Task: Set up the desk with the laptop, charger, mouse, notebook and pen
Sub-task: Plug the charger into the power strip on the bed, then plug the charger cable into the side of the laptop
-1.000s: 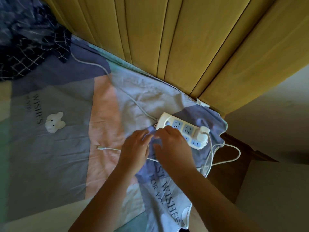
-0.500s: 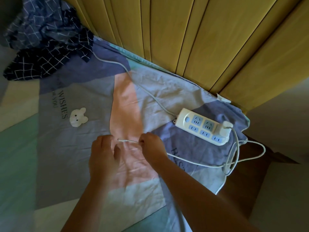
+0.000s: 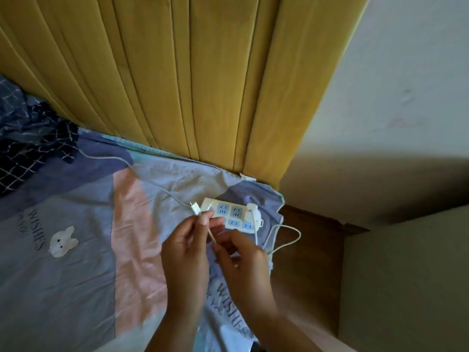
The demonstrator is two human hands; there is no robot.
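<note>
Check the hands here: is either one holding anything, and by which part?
Both hold the white charger cable. The left hand pinches it just behind the plug tip; the right hand pinches it a little further down its length.

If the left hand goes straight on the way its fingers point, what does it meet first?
Most likely the white power strip: the left hand, pinching the charging cable near its connector, points at the strip's near end. Depth is unclear.

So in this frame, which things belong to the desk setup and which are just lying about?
Job:
charger cable, pinched by left hand and right hand
charger plug in the power strip

Lying about:
bedsheet
checked cloth
headboard
</note>
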